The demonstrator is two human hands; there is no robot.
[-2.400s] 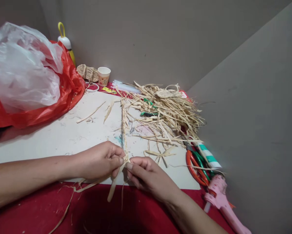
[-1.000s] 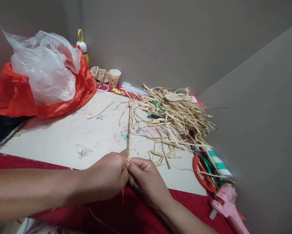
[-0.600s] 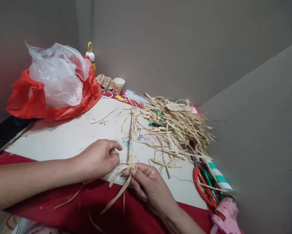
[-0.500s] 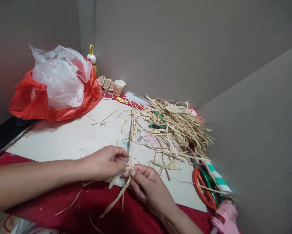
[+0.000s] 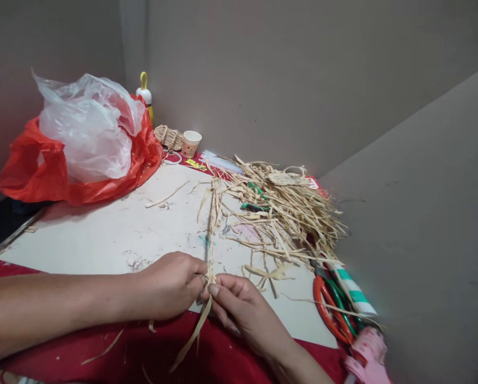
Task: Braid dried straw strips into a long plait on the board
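Note:
A narrow braid of dry straw (image 5: pixel 211 234) runs from mid-table toward me, its far end among loose straw. My left hand (image 5: pixel 178 282) is closed at the near end of the braid, fingers curled in on a strand there. My right hand (image 5: pixel 239 306) pinches the same end between thumb and forefinger, close against the left fingers. From under the pinch a loose flat straw strip (image 5: pixel 193 337) hangs down over the table's near edge. Exactly which strand sits in the left fingers is hidden.
A large heap of straw (image 5: pixel 298 208) lies right of the braid. Red-handled scissors (image 5: pixel 329 309), a green-and-white striped roll (image 5: pixel 354 290) and a pink glue gun (image 5: pixel 366 349) sit at the right edge. Red and white plastic bags (image 5: pixel 90 138), a paper cup (image 5: pixel 191 144) and a woven straw piece (image 5: pixel 169 137) stand behind.
My left hand has moved slightly down and closed more tightly beside the right fingers. A short strip that stuck out below the left hand no longer shows. The view has shifted slightly.

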